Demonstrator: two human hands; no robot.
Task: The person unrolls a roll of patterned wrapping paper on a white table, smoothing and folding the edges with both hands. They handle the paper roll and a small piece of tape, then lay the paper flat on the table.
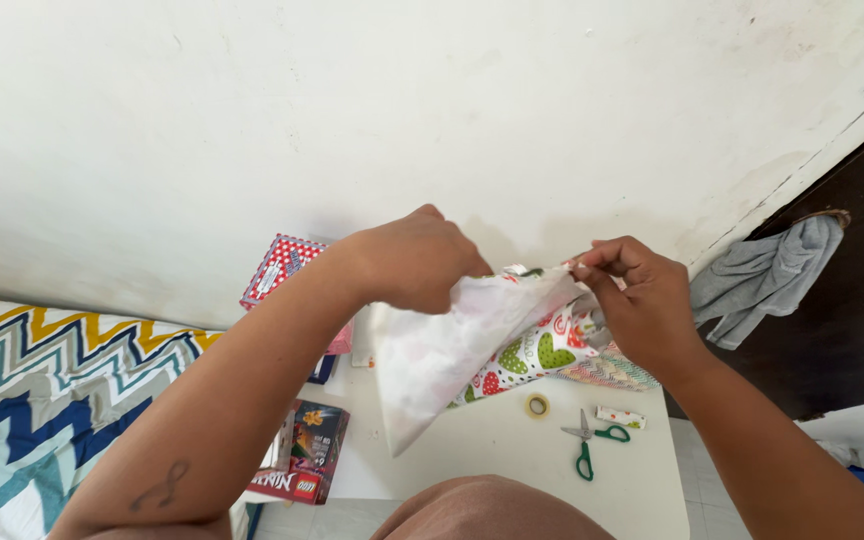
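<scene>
Here we have the wrapping paper lifted off the small white worktop, its plain white back turned toward us and the heart-printed face showing underneath. Our left hand is closed over the top edge of the sheet, fingers curled around it. Our right hand pinches the same edge at its corner between thumb and fingertips, nearly shut on the paper. Both hands sit close together, so the sheet hangs in a slack cone below them.

To handle it well, we judge the edge should stay taut between the 2 grips, with light pressure so the thin paper does not crease or tear.

On the worktop lie a tape roll, green-handled scissors and a small glue stick, well below the paper.
</scene>
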